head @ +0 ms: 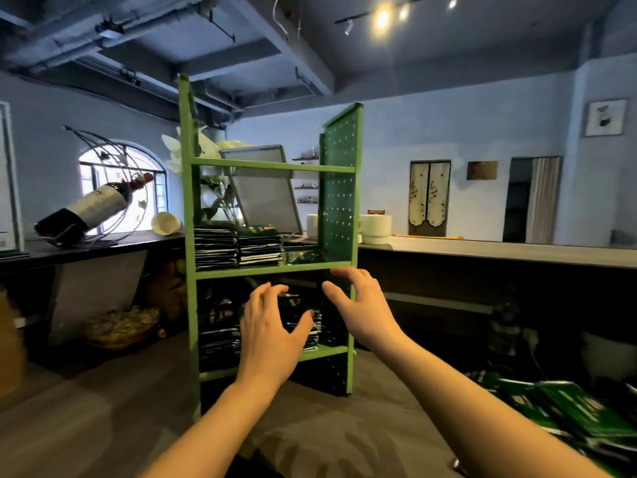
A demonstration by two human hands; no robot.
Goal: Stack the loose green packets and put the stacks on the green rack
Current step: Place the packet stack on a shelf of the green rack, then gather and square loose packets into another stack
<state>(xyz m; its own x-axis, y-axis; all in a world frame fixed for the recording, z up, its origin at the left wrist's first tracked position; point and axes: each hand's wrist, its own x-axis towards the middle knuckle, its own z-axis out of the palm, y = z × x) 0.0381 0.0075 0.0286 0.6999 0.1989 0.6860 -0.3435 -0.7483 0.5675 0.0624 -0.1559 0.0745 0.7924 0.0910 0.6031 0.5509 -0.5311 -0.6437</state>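
- Grey worktop (pixel 103 426) in a blue-walled room with exposed ceiling beams and track lights.
- Green rack (pixel 272 270) stands upright on the worktop, with perforated side panels.
- Middle shelf: two stacks of green packets (pixel 238 248) side by side at left, and a thin low pile to their right.
- Lower shelf: more packet stacks (pixel 220 339), dark and partly hidden by the hands.
- Left hand (pixel 269 326) is raised before the lower shelf, fingers spread and relaxed, grip released, holding nothing.
- Right hand (pixel 358 305) is near the rack's right post, fingers spread, grip released, also empty.
- Loose green packets (pixel 565 412) lie scattered on the worktop at far right, blurred.
- Wine bottle (pixel 93 205) lies tilted in a wire holder on the back counter at left.
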